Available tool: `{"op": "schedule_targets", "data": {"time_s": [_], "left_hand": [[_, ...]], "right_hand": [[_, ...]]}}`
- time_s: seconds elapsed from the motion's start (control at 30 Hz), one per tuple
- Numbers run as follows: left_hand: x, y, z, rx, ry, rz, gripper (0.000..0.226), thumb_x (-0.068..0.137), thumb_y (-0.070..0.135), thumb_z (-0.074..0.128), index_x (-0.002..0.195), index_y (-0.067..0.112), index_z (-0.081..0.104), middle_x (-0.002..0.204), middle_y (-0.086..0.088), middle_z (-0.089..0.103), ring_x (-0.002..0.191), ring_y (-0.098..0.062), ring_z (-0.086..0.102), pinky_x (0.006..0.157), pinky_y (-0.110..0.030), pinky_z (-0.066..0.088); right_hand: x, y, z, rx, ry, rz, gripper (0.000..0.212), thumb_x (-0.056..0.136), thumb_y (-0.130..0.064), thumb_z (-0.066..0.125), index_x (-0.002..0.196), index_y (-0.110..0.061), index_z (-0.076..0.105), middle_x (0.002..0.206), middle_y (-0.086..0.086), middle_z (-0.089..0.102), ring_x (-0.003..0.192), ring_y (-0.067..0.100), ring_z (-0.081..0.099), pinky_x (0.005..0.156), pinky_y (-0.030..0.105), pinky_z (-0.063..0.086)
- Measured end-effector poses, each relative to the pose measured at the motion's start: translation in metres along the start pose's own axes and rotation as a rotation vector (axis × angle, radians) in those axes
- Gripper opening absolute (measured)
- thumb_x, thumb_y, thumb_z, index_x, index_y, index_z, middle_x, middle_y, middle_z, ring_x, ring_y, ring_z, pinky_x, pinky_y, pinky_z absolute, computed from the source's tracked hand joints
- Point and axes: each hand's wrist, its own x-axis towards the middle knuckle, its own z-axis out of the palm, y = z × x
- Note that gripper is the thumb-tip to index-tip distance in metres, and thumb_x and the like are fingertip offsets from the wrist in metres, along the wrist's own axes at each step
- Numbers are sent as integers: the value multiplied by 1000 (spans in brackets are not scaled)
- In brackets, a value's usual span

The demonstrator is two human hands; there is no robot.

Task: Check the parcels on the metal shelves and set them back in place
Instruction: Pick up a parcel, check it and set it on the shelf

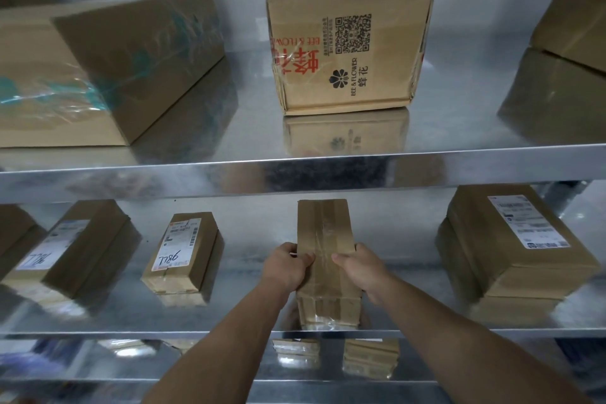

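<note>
Plain brown corrugated cardboard pretty much everywhere, set on shiny sheet-metal shelving that mirrors whatever is put on it

The long narrow parcel (323,233) is found on the middle shelf (255,239), lengthwise, with its near end right at the front lip. Glossy clear tape is run down its top and wrapped over the front end, a bit crinkled. It's gripped from both sides: the left hand (287,267) is curled round the left edge with the thumb laid on top, and the right hand (362,267) is curled the same way round the right edge. Whether it's lifted off the metal can't be told

On the upper shelf (295,177) a squarish carton (347,52) is stood on its side. "BEE & FLOWER", a black flower logo, a QR code and big red Chinese characters are printed on it. To its left a big flat box (114,65) is sealed with clear tape printed in teal

Left of the held parcel, a small flat parcel (183,252) is marked with a white label, barcode and a blue handwritten number, not read for sure. A bulkier wrapped parcel (511,239) with a white shipping label is set on the right
</note>
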Motion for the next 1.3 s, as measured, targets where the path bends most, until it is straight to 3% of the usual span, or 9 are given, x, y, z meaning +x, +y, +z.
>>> {"op": "schedule_targets", "data": {"time_s": [0.1,0.27,0.33,0.43,0.83,0.97,1.1,1.23,1.3], "left_hand": [[1,0,2,14,4,-6,23,97,31,68,117,18,65,111,-6,71,102,-28,68,97,-44,57],[5,1,2,52,-5,-3,14,99,30,65,109,22,61,110,-6,69,103,-28,67,98,-43,56],[5,0,2,56,-10,-4,14,99,30,65,109,21,61,109,-6,69,103,-28,67,98,-44,56],[4,1,1,68,-9,1,13,100,29,65,108,21,59,109,-6,67,103,-28,67,97,-43,56],[-9,8,-3,4,-36,-50,23,99,28,66,118,16,60,110,-9,69,99,-29,69,94,-42,58],[-13,11,-4,-39,-40,-64,25,98,27,67,120,14,62,110,-10,71,97,-29,71,89,-41,60],[-20,12,-6,-110,-52,-65,23,97,26,68,116,15,61,107,-10,72,95,-27,71,84,-40,61],[-27,17,-8,-230,-43,-35,15,98,26,64,110,19,57,107,-10,70,88,-22,68,68,-33,56],[-30,22,-11,-277,-45,-12,17,98,26,61,111,17,57,107,-9,67,88,-20,64,70,-32,52]], "right_hand": [[-1,0,1,-29,15,2,25,108,-27,53,129,-15,48,128,5,55,116,24,53,93,32,39],[8,5,5,-70,37,-5,12,107,-27,53,112,-19,46,118,4,57,84,8,47,86,32,41],[11,7,6,-78,29,1,24,108,-28,53,126,-14,48,116,3,52,95,13,50,88,32,40],[13,8,6,-99,34,19,47,107,-31,53,146,-9,41,142,9,51,125,26,51,94,34,40],[10,3,6,19,9,77,26,103,-33,60,123,-17,54,127,5,63,117,27,60,106,48,50],[4,0,1,43,-9,81,33,102,-33,62,129,-14,53,133,3,60,121,25,57,109,42,47],[-2,-2,-6,98,-33,48,23,103,-29,63,119,-17,51,132,-1,60,111,17,55,103,32,46],[9,0,-12,173,-15,20,55,96,-48,63,137,-11,58,134,5,66,120,24,64,106,41,49],[29,11,-14,235,0,35,61,91,-60,58,134,-17,63,131,5,69,119,27,64,105,43,48]]}}
